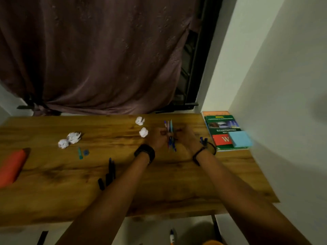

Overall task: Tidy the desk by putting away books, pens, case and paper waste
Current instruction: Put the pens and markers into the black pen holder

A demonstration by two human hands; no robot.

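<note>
Your left hand (160, 137) and right hand (184, 136) meet over the far middle of the wooden counter (159, 183), and both are closed around one bundle of pens (170, 136). The pens are thin, mostly blue with one or two lighter barrels; they stand roughly upright, their tops fanning out above your fingers and their tips poking out below your palms. Motion blur hides how many there are.

Just left of your left hand lie two white crumpled paper balls (143, 132), one a little farther back than the other. Farther left sits another pair of paper wads (69, 139), touching each other. Between that pair and your left forearm lie a small teal pen cap (80, 153) and a small blue piece (86, 152) beside it. Close against your left forearm, nearer to you, rest some dark markers (108, 175), lying side by side. Far to the left, at the counter's edge, lies the long orange-red case (12, 167).

Just right of your right wrist another dark blue pen (203, 141) rests on the counter. Beyond it, in the far right corner, is a stack of books (222, 126), the top one green with a red panel and white lettering, and a pale blue notepad (240, 138) lying on its near corner.
</note>
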